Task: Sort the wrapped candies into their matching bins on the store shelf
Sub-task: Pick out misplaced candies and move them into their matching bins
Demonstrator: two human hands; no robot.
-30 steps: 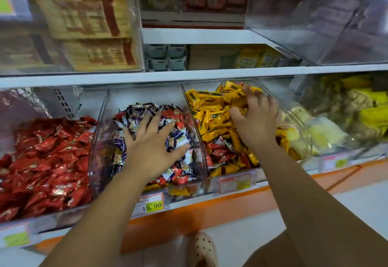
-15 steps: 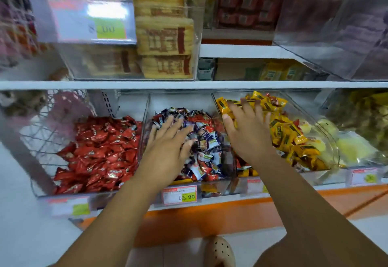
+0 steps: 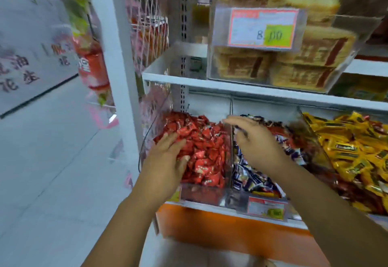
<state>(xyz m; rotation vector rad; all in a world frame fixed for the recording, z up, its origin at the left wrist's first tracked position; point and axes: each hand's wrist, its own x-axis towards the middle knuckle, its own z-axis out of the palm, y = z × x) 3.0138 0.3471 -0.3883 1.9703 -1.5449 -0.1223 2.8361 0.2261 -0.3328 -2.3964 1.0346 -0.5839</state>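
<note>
Three clear bins sit side by side on the lower shelf. The left bin holds red wrapped candies (image 3: 205,140). The middle bin holds blue-and-white candies (image 3: 249,174) mixed with red ones. The right bin holds yellow candies (image 3: 352,151) with some red ones beneath. My left hand (image 3: 168,159) rests flat on the red candies, fingers straight. My right hand (image 3: 254,143) hovers over the middle bin near the divider, fingers extended; nothing shows in it, though the frame is blurred.
A white shelf post (image 3: 117,77) stands left of the bins, with an aisle floor (image 3: 42,161) beyond it. Above, a clear box of yellow packaged cakes (image 3: 294,65) carries an 8.00 price tag (image 3: 264,29). An orange base strip (image 3: 220,229) runs under the shelf.
Both hands shifted one bin to the left: my left hand from the blue-and-white bin to the red bin, my right hand from the yellow bin to the middle one. The view swung left.
</note>
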